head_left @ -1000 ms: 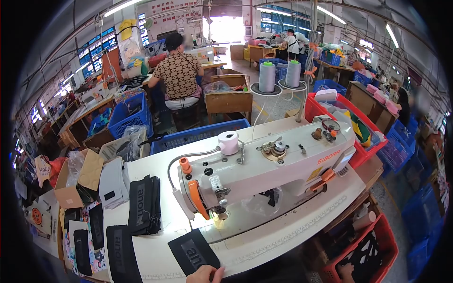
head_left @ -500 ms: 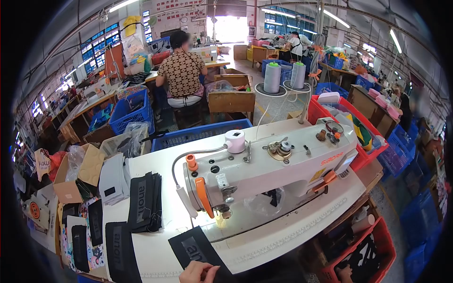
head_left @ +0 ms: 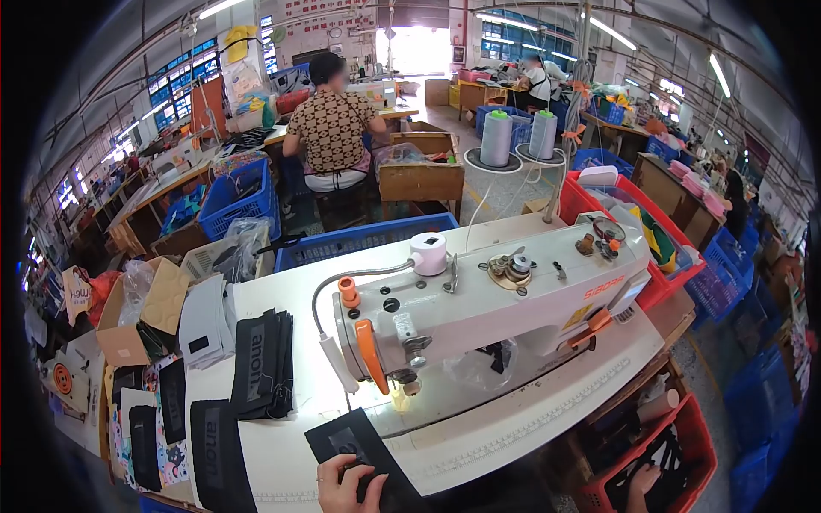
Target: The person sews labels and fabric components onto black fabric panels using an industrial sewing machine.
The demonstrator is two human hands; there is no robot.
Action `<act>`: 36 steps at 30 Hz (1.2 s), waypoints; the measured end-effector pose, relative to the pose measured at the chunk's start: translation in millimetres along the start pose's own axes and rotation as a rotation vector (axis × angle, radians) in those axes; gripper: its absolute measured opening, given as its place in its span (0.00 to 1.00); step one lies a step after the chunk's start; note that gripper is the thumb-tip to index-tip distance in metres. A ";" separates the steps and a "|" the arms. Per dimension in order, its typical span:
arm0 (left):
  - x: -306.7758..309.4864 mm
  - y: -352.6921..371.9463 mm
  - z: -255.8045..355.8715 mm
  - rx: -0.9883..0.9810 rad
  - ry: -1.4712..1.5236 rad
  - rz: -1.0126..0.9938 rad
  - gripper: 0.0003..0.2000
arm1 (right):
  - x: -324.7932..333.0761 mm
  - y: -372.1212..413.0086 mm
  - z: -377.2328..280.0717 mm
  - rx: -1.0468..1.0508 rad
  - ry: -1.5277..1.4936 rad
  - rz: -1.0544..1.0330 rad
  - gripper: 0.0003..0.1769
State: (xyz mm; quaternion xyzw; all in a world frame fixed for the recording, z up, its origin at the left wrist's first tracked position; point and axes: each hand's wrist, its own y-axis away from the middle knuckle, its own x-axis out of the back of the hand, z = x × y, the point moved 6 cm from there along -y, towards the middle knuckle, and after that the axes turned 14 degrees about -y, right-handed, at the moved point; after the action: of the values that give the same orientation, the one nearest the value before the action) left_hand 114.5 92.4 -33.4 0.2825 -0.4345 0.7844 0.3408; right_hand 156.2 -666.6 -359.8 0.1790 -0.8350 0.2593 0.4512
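My left hand point(head_left: 349, 487) rests on a black fabric panel point(head_left: 342, 433) with dark raised lettering, at the front edge of the sewing table. Its fingers are apart and bent, with the tips on the cloth, partly covering the lettering. The panel's upper corner lies just below the needle area of a white sewing machine point(head_left: 479, 295), whose lamp is lit. At lower right, my right hand point(head_left: 643, 481) is down in a red basket point(head_left: 703, 445), touching black and white fabric pieces point(head_left: 665, 457). Its fingers are too small and blurred to tell their grip.
Black panels marked "anon" lie in a stack point(head_left: 262, 363) and singly point(head_left: 218, 457) on the left. Grey pieces point(head_left: 208, 321) sit behind them. Two thread cones point(head_left: 495, 139) stand behind the machine. A person point(head_left: 329, 128) sits at another table ahead.
My left hand has moved up onto the panel and spread its fingers. My right hand has reached further into the red basket. The panel has stayed nearly in place.
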 end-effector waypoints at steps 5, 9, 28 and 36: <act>-6.2 1.1 -0.6 -0.001 0.005 -0.007 0.11 | 24.3 -55.2 29.7 0.008 -0.209 0.247 0.14; -9.4 1.9 0.2 -0.037 -0.009 -0.043 0.12 | 56.0 -87.8 48.7 -0.169 -0.329 0.367 0.14; -19.1 10.4 2.5 -0.088 -0.219 -0.118 0.19 | 49.5 -147.1 -37.1 -0.539 -0.945 -0.126 0.26; -45.7 21.4 69.7 -0.120 0.684 -0.567 0.09 | 133.8 21.9 -371.9 -0.208 -1.363 -0.759 0.25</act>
State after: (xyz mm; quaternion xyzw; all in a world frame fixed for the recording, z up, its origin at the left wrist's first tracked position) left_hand 135.9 9.9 -45.3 0.0944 -0.2469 0.6818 0.6821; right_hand 319.5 -436.7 -82.0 0.5281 -0.8295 -0.1590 -0.0882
